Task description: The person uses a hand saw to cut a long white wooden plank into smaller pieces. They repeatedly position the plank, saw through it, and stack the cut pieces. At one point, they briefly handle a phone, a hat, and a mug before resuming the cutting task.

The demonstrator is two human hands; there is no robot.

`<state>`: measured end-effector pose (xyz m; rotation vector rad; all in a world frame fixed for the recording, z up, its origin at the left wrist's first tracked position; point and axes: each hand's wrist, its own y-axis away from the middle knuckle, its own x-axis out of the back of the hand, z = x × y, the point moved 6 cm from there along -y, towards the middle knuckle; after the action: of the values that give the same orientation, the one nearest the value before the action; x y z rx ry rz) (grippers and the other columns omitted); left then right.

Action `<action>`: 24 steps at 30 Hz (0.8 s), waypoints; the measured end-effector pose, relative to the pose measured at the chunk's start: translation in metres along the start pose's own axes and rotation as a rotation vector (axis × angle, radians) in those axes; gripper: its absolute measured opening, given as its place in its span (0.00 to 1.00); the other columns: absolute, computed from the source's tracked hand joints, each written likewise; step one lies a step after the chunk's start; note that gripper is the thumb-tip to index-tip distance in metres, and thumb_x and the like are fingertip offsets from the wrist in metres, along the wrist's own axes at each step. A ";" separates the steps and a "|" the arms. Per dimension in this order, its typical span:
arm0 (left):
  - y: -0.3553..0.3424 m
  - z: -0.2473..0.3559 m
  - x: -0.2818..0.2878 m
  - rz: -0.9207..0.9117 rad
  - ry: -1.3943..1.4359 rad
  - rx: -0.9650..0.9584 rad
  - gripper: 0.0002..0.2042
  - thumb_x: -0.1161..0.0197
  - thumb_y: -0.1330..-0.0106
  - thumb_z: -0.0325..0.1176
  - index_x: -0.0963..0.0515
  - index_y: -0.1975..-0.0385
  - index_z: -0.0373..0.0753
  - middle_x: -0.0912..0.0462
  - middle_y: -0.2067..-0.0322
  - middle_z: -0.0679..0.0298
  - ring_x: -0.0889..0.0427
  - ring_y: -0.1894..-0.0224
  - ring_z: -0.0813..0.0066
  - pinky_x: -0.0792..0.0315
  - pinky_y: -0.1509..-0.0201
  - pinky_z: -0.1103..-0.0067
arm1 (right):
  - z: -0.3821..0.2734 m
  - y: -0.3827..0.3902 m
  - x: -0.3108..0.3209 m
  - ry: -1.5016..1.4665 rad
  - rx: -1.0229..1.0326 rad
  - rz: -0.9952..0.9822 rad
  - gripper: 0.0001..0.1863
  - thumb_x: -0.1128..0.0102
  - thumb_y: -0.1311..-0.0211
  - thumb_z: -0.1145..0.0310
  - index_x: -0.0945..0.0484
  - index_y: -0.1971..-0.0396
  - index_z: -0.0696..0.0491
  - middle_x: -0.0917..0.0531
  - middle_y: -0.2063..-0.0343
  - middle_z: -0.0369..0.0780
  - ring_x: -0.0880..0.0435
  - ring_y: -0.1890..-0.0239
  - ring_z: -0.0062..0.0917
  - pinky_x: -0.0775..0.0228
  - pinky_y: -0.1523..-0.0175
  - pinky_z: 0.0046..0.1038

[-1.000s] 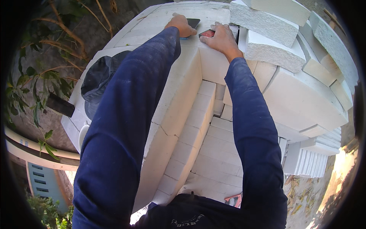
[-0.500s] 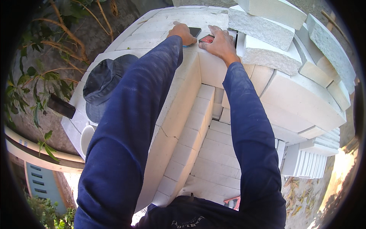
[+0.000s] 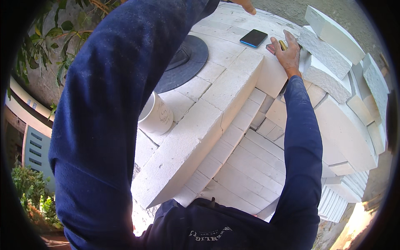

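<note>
At the top edge, only part of my left hand point(image 3: 246, 6) shows, a finger stretched out and nothing visible in it, above the white blocks point(image 3: 233, 83). My right hand point(image 3: 287, 54) is closed around a small red-and-yellow object point(image 3: 271, 48) on the block top at upper right, partly hidden by the fingers. A black phone with a blue edge point(image 3: 253, 38) lies just left of it. A dark brimmed hat point(image 3: 191, 62) and a white mug point(image 3: 158, 114) sit farther left on the blocks, partly behind my left arm.
Rough-cut white blocks point(image 3: 329, 54) are stacked at the right, with thin slabs point(image 3: 333, 200) below. Leafy branches point(image 3: 58, 46), a pale pipe point(image 3: 29, 102) and a blue-grey wall with slots point(image 3: 37, 150) are on the left. A lower block surface point(image 3: 246, 175) lies in front of me.
My left hand has left the phone and moved up toward the top edge, uncovering the phone. My right hand stays at the red object. The view has shifted, showing more of the mug.
</note>
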<state>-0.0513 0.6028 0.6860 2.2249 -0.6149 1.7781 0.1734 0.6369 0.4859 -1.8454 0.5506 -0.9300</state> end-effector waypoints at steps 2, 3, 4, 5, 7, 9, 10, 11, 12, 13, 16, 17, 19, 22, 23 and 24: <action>0.058 0.015 0.042 -0.065 -0.041 -0.062 0.36 0.29 0.41 0.59 0.16 0.54 0.24 0.12 0.55 0.43 0.12 0.57 0.52 0.18 0.51 0.65 | -0.010 0.008 0.013 0.095 0.029 0.053 0.37 0.30 0.36 0.46 0.21 0.41 0.64 0.20 0.41 0.56 0.20 0.39 0.46 0.30 0.33 0.42; 0.087 0.019 0.058 -0.096 -0.067 -0.088 0.35 0.29 0.41 0.58 0.16 0.54 0.23 0.13 0.55 0.42 0.12 0.56 0.51 0.18 0.50 0.66 | -0.025 0.011 0.021 0.135 0.045 0.086 0.36 0.29 0.36 0.48 0.21 0.41 0.64 0.19 0.41 0.56 0.18 0.41 0.45 0.28 0.35 0.40; 0.113 0.020 0.074 -0.062 -0.114 -0.121 0.34 0.29 0.40 0.56 0.16 0.53 0.23 0.13 0.55 0.42 0.12 0.55 0.51 0.19 0.49 0.68 | -0.042 0.009 0.025 0.021 0.015 0.067 0.34 0.28 0.36 0.51 0.21 0.41 0.64 0.18 0.43 0.55 0.16 0.44 0.42 0.25 0.38 0.38; 0.136 0.018 0.081 -0.043 -0.158 -0.155 0.32 0.29 0.40 0.54 0.16 0.53 0.23 0.13 0.56 0.42 0.13 0.54 0.51 0.19 0.48 0.69 | -0.065 0.015 0.027 -0.096 -0.024 0.034 0.33 0.28 0.36 0.53 0.21 0.41 0.64 0.16 0.45 0.54 0.14 0.48 0.39 0.23 0.41 0.36; 0.179 0.009 0.086 0.098 -0.102 -0.156 0.30 0.29 0.39 0.50 0.16 0.53 0.22 0.13 0.56 0.42 0.13 0.53 0.51 0.20 0.47 0.70 | -0.114 0.023 0.036 -0.312 -0.062 -0.045 0.31 0.27 0.36 0.57 0.21 0.41 0.65 0.14 0.48 0.52 0.11 0.53 0.34 0.20 0.47 0.32; 0.229 -0.014 0.077 0.334 0.096 -0.096 0.27 0.29 0.37 0.46 0.16 0.55 0.21 0.13 0.57 0.41 0.14 0.53 0.52 0.21 0.47 0.70 | -0.181 0.028 0.055 -0.511 -0.067 -0.137 0.31 0.26 0.36 0.59 0.21 0.40 0.65 0.13 0.51 0.50 0.10 0.57 0.30 0.18 0.51 0.28; 0.260 -0.014 0.073 0.399 0.119 -0.060 0.26 0.29 0.37 0.41 0.18 0.52 0.20 0.13 0.56 0.39 0.14 0.56 0.53 0.22 0.50 0.69 | -0.218 0.033 0.066 -0.593 -0.048 -0.205 0.34 0.25 0.37 0.57 0.22 0.39 0.65 0.12 0.52 0.51 0.10 0.56 0.31 0.18 0.50 0.29; 0.283 -0.019 0.069 0.306 0.121 -0.147 0.24 0.29 0.37 0.40 0.18 0.53 0.19 0.13 0.58 0.39 0.14 0.57 0.54 0.22 0.51 0.69 | -0.252 0.039 0.074 -0.676 -0.030 -0.273 0.37 0.23 0.39 0.54 0.24 0.38 0.65 0.12 0.54 0.51 0.11 0.55 0.32 0.19 0.50 0.30; 0.310 -0.024 0.072 0.229 0.122 -0.239 0.23 0.29 0.38 0.38 0.18 0.55 0.19 0.13 0.59 0.39 0.15 0.59 0.55 0.22 0.52 0.69 | -0.282 0.042 0.084 -0.684 0.043 -0.327 0.43 0.22 0.42 0.51 0.26 0.36 0.65 0.13 0.53 0.52 0.11 0.53 0.35 0.19 0.48 0.32; 0.320 -0.031 0.055 0.264 0.221 -0.133 0.23 0.28 0.38 0.38 0.19 0.54 0.20 0.13 0.59 0.42 0.15 0.58 0.56 0.22 0.51 0.70 | -0.303 0.051 0.088 -0.681 0.103 -0.386 0.48 0.20 0.45 0.47 0.29 0.34 0.66 0.13 0.52 0.54 0.12 0.51 0.37 0.19 0.46 0.34; 0.365 -0.064 -0.002 0.470 0.477 0.115 0.28 0.27 0.36 0.42 0.22 0.44 0.25 0.13 0.54 0.46 0.15 0.50 0.59 0.24 0.42 0.70 | -0.362 0.076 0.084 -0.642 0.180 -0.626 0.61 0.17 0.54 0.40 0.38 0.29 0.65 0.18 0.46 0.57 0.17 0.42 0.47 0.25 0.38 0.42; 0.386 -0.080 -0.018 0.581 0.519 0.147 0.32 0.28 0.32 0.47 0.24 0.37 0.26 0.13 0.50 0.46 0.14 0.44 0.58 0.24 0.36 0.70 | -0.380 0.082 0.081 -0.616 0.196 -0.668 0.62 0.16 0.55 0.40 0.39 0.29 0.64 0.19 0.44 0.58 0.19 0.40 0.49 0.27 0.36 0.43; 0.423 -0.092 -0.043 0.701 0.612 0.236 0.27 0.29 0.31 0.43 0.21 0.40 0.27 0.11 0.55 0.50 0.13 0.50 0.64 0.22 0.41 0.73 | -0.403 0.094 0.074 -0.610 0.192 -0.732 0.63 0.16 0.56 0.40 0.41 0.28 0.63 0.22 0.41 0.59 0.22 0.37 0.51 0.30 0.33 0.44; 0.475 -0.096 -0.092 0.753 0.913 0.393 0.25 0.30 0.30 0.40 0.20 0.40 0.28 0.10 0.57 0.54 0.14 0.56 0.70 0.21 0.49 0.76 | -0.407 0.098 0.066 -0.610 0.142 -0.748 0.62 0.16 0.55 0.43 0.42 0.28 0.62 0.23 0.40 0.60 0.24 0.34 0.52 0.32 0.31 0.44; 0.499 -0.097 -0.114 0.816 0.948 0.470 0.23 0.30 0.29 0.39 0.19 0.41 0.29 0.11 0.58 0.56 0.15 0.59 0.74 0.22 0.53 0.78 | -0.410 0.102 0.060 -0.602 0.140 -0.738 0.61 0.16 0.55 0.45 0.42 0.28 0.62 0.23 0.40 0.60 0.23 0.35 0.52 0.32 0.30 0.43; 0.523 -0.096 -0.138 0.828 1.027 0.522 0.21 0.31 0.28 0.38 0.19 0.42 0.30 0.11 0.60 0.58 0.15 0.59 0.76 0.22 0.53 0.78 | -0.408 0.105 0.054 -0.582 0.138 -0.730 0.60 0.16 0.54 0.46 0.43 0.28 0.62 0.23 0.41 0.60 0.23 0.35 0.51 0.32 0.30 0.43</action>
<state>-0.3978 0.2052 0.5323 0.8780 -0.9187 3.3685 -0.1155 0.3259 0.5115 -2.0879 -0.5676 -0.7853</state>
